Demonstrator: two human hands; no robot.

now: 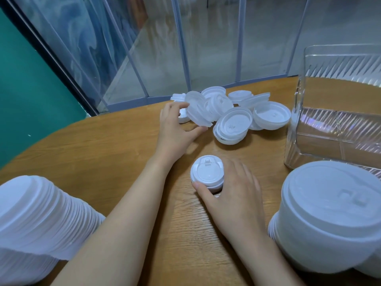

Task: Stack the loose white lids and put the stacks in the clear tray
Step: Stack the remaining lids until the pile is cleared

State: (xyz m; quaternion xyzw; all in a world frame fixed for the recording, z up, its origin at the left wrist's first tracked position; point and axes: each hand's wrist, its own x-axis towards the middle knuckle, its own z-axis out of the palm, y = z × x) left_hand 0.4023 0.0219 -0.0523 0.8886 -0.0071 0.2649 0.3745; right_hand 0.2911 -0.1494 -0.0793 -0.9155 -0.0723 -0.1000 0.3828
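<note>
Several loose white lids [233, 124] lie in a heap at the far middle of the wooden table [103, 145]. My left hand [175, 126] grips one tilted lid [198, 109] at the heap's left edge, thumb below and fingers above. My right hand [233, 193] holds a short stack of lids [207, 176] standing on the table nearer to me, thumb curled round its front. The clear tray [329, 129] stands at the right, with nothing visible inside it.
A tall stack of lids [35, 215] lies at the near left and another big stack [329, 219] stands at the near right, close to the camera. A clear strip curtain [165, 58] hangs beyond the table's far edge.
</note>
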